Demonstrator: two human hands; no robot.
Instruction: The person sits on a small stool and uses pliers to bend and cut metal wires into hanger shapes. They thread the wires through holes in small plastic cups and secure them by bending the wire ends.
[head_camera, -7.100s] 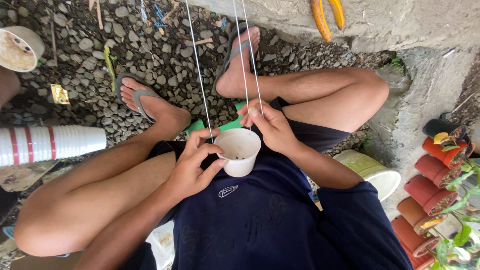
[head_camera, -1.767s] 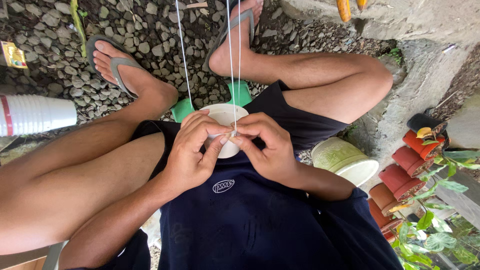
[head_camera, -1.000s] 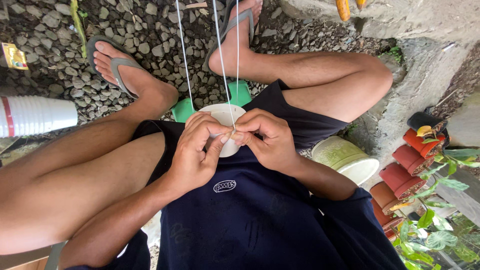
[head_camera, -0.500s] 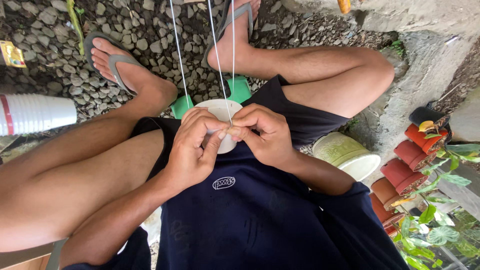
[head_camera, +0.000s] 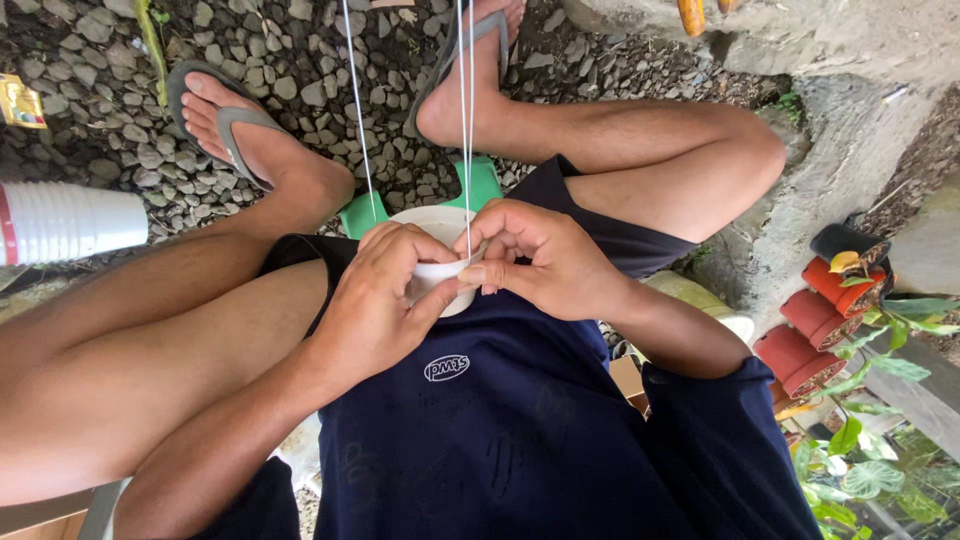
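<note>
The left hand (head_camera: 375, 305) cups a white cup (head_camera: 437, 250) from the side, fingers curled over its rim and thumb pressed along the wall, so it is clamped on the cup. The right hand (head_camera: 540, 262) sits at the rim on the other side, its thumb and forefinger pinched together on a thin white string (head_camera: 467, 120); the other fingers are curled in close. The cup is held above the lap, between the knees, just over a green stool (head_camera: 480, 185). Three strings run up from the cup and out of the top of the view: one (head_camera: 357, 110) on the left side, two close together near the middle. Both feet wear grey flip-flops (head_camera: 215, 115) and rest on gravel (head_camera: 300, 70). A stack of white cups (head_camera: 70, 220) lies on its side at the left edge, well apart from the hands. Red pots (head_camera: 810, 335) and green leaves (head_camera: 860, 440) stand at the right by a concrete wall (head_camera: 850, 130)
</note>
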